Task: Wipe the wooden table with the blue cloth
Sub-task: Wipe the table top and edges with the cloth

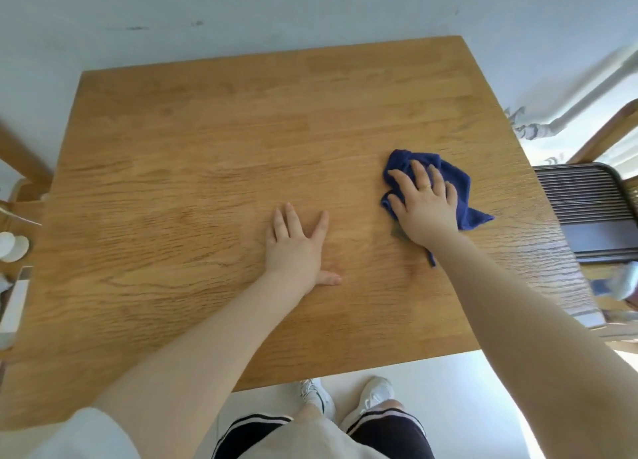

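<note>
Right hand [425, 205] pressing flat, fingers spread, on blue cloth [459, 186] (crumpled); left hand [297, 248] resting spread on table [172, 182].

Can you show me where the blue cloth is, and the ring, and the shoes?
Cloth [462, 186]: head view, on its bunched right side beside the fingers.
Ring [427, 186]: head view, on the gold band on a right-hand finger.
Shoes [374, 394]: head view, on the right shoe's toe.

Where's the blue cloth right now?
In the head view, the blue cloth lies bunched on the right side of the wooden table, flat under the right hand, right of the left hand.
</note>
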Action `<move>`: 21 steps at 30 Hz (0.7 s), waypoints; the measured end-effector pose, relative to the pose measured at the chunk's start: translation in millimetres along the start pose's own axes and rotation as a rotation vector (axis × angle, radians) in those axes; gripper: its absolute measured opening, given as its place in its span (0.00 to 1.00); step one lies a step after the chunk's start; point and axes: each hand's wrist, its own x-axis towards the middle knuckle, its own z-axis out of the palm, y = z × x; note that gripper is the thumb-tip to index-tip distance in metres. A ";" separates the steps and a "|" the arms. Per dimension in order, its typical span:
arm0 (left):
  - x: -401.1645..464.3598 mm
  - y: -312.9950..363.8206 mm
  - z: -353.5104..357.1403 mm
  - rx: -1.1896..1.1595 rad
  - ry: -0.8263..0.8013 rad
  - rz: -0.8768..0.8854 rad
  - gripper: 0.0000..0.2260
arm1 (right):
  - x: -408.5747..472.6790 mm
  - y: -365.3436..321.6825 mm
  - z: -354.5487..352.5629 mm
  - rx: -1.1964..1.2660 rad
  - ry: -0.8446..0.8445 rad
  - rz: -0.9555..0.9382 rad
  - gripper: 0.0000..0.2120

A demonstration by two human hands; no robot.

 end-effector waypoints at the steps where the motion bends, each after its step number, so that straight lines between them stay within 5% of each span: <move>1: -0.5 0.9 -1.3 0.001 -0.010 0.001 0.49 | -9.1 -0.7 3.0 -0.005 0.010 -0.021 0.21; 8: 1.1 12.0 -15.6 0.031 0.034 0.042 0.51 | -53.8 12.8 9.5 -0.051 0.024 -0.294 0.21; 15: 11.7 24.4 -24.7 -0.017 0.031 0.028 0.43 | 35.7 24.9 -7.1 -0.010 -0.008 -0.225 0.21; 21: 21.7 60.2 -29.9 -0.188 0.123 0.004 0.49 | -20.0 48.9 3.5 -0.022 0.092 -0.403 0.21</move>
